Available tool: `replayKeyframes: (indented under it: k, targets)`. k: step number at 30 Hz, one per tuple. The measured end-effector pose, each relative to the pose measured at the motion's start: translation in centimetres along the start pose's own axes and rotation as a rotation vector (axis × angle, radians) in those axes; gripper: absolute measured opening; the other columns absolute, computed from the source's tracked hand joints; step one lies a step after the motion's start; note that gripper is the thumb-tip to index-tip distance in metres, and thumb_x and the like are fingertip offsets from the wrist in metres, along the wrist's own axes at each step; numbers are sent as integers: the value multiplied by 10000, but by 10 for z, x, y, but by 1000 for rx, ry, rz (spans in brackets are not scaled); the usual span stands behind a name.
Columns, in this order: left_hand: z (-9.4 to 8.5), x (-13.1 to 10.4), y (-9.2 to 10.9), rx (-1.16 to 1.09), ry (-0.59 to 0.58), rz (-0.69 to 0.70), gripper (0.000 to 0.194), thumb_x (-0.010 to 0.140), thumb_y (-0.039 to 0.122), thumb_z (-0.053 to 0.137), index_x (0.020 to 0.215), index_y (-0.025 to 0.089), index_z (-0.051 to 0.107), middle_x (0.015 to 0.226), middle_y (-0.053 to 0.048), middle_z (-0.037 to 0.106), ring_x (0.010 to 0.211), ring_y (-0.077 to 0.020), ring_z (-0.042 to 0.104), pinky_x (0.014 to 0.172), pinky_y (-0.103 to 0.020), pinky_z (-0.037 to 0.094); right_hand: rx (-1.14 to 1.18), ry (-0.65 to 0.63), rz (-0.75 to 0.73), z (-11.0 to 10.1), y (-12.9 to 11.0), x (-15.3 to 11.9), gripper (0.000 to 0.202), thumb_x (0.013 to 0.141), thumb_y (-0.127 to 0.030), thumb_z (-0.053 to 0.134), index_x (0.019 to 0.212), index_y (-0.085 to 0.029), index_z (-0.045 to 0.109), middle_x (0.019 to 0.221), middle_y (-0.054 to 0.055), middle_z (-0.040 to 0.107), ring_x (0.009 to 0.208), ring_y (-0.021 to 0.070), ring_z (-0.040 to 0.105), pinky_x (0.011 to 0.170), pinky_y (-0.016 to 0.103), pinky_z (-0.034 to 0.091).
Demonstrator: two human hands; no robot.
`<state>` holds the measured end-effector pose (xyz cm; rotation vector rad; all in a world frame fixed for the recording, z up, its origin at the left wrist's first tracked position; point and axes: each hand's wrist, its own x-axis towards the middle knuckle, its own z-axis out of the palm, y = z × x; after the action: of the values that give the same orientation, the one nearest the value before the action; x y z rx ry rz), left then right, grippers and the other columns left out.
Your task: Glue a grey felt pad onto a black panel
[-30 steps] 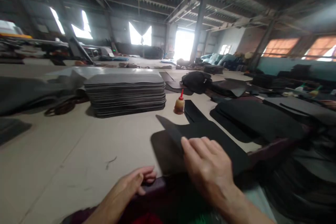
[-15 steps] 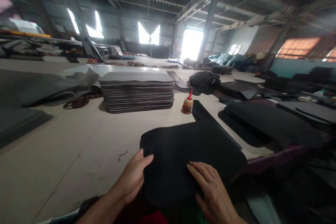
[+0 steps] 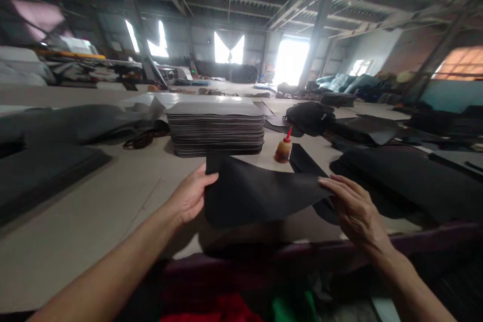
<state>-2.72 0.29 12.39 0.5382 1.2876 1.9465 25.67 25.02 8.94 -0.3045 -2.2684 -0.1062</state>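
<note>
A black flat sheet (image 3: 256, 193) with rounded corners is held up above the table, sagging between my two hands. My left hand (image 3: 190, 191) pinches its left edge, thumb on top. My right hand (image 3: 350, 206) grips the right edge between thumb and fingers; the thumb is mostly hidden. Just beyond the sheet stands a tall, neat stack of grey and dark sheets (image 3: 216, 131). A small glue bottle (image 3: 283, 148) with a red nozzle and brown contents stands upright right of the stack. Beside it lies a dark strip (image 3: 307, 161), partly covered by the sheet.
Dark sheets (image 3: 407, 181) lie piled on the right of the pale table (image 3: 86, 241). More dark material (image 3: 49, 176) is on the left, near a brown coiled strap (image 3: 139, 139). Behind the bottle rests a black bundle (image 3: 309, 115).
Both hands have lifted the black sheet off the table and moved it forward toward the stack. My right hand has shifted from lying on the sheet to gripping its right edge.
</note>
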Motion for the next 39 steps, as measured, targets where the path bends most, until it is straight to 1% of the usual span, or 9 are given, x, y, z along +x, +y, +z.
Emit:
replayKeyframes:
  k: [3, 6, 9, 12, 16, 21, 29, 35, 39]
  targets:
    - [-14, -4, 34, 58, 12, 146, 566, 715, 131, 738, 1261, 203, 610, 1090, -70, 719, 901, -244, 710, 789, -327, 608, -65, 135, -68, -4, -33, 34, 361, 962, -110, 449, 1261, -227, 615, 1262, 61, 669, 1237, 232, 562, 1109, 456, 364]
    - [-45, -16, 49, 165, 35, 185, 623, 718, 194, 783, 1308, 240, 589, 1152, -62, 709, 955, -248, 704, 787, -296, 597, -40, 130, -157, 7, -61, 32, 395, 963, -75, 440, 1289, -238, 594, 1299, 47, 652, 1245, 216, 557, 1138, 461, 306]
    - [-88, -25, 39, 310, 117, 31, 623, 667, 286, 862, 1234, 187, 625, 1069, -98, 732, 913, -249, 712, 745, -267, 585, 28, -106, -191, 36, -76, 3, 372, 986, -144, 436, 1302, -260, 596, 1338, 28, 628, 1245, 224, 552, 1139, 496, 276]
    - [-124, -31, 17, 384, 214, -128, 537, 627, 300, 895, 1069, 117, 653, 875, -114, 736, 744, -215, 706, 603, -222, 545, 84, -362, -178, 66, -79, -31, 366, 1000, -351, 492, 1349, -279, 576, 1410, 30, 570, 1290, 273, 516, 1091, 531, 345]
    - [-149, -35, 1, 335, 296, -155, 302, 815, 314, 737, 998, 105, 619, 851, -118, 708, 665, -157, 673, 541, -184, 503, 195, -379, -117, 82, -70, -54, 430, 990, -503, 489, 1334, -273, 605, 1413, 39, 564, 1293, 292, 514, 1042, 506, 443]
    - [-158, -33, 0, 283, 351, -143, 323, 863, 212, 633, 1147, 103, 524, 873, -131, 690, 673, -159, 673, 557, -202, 515, 288, -252, -114, 87, -56, -62, 379, 995, -484, 439, 1176, -271, 696, 1295, 29, 647, 1229, 294, 558, 998, 484, 481]
    - [-156, -37, -7, 319, 360, -84, 623, 667, 167, 765, 1229, 86, 508, 801, -51, 642, 633, -122, 602, 595, -218, 493, 303, -252, 10, 102, -46, -80, 363, 956, -485, 460, 1089, -258, 710, 1243, 55, 666, 1174, 320, 585, 980, 527, 474]
    - [-154, -33, -16, 468, 410, -16, 785, 515, 232, 791, 1246, 103, 536, 661, 46, 554, 472, -83, 456, 465, -203, 331, 265, -242, -49, 94, -56, -65, 352, 987, -460, 470, 1110, -245, 719, 1257, 46, 664, 1110, 292, 630, 927, 494, 527]
    - [-155, -29, -16, 563, 453, 0, 866, 503, 276, 749, 1307, 91, 487, 655, 58, 534, 485, -104, 477, 471, -211, 339, 272, -287, -29, 85, -71, -49, 297, 1002, -342, 488, 1133, -217, 723, 1265, 61, 663, 1160, 265, 611, 983, 469, 528]
